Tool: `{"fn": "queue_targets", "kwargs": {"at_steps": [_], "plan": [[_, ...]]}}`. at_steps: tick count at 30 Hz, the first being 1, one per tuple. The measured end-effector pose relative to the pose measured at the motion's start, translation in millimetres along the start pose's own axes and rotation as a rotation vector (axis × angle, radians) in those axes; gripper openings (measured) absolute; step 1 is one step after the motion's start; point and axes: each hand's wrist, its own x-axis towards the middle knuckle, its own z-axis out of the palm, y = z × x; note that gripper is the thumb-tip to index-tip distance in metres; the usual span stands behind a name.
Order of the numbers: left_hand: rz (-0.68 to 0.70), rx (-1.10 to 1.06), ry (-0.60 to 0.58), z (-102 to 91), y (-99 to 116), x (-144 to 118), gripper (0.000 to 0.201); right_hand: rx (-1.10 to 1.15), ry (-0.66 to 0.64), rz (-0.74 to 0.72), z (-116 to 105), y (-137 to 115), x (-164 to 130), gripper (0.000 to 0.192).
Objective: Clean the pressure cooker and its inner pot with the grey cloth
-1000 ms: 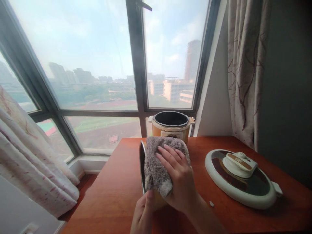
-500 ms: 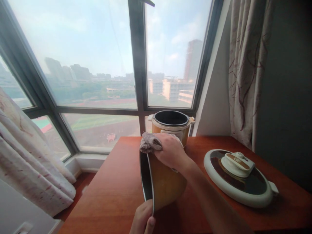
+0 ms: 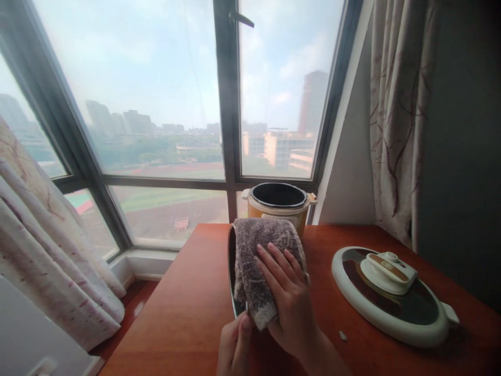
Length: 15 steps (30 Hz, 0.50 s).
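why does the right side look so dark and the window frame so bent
Head view: the bright, hazy window backlights the scene, leaving the wall beside the curtain in deep shade; wide-angle distortion bows the window frame; the skyline is soft, while the grey cloth and right hand stay sharp.

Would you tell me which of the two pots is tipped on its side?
The inner pot under the towel; the cooker stands upright by the window.
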Motion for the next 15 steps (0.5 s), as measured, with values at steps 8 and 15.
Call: {"fn": "queue_targets", "kwargs": {"at_steps": [8,15], "plan": [[-0.207,-0.144,-0.205,8.7,63.8,39.7,0.067,-0.155,0.231,-0.127,50.0,4.0,-95.4,0.039],[-0.222,-0.153,-0.277,3.4,69.0,43.0,0.068,-0.152,0.304,-0.057,46.4,-5.6,-69.3,0.032]]}}
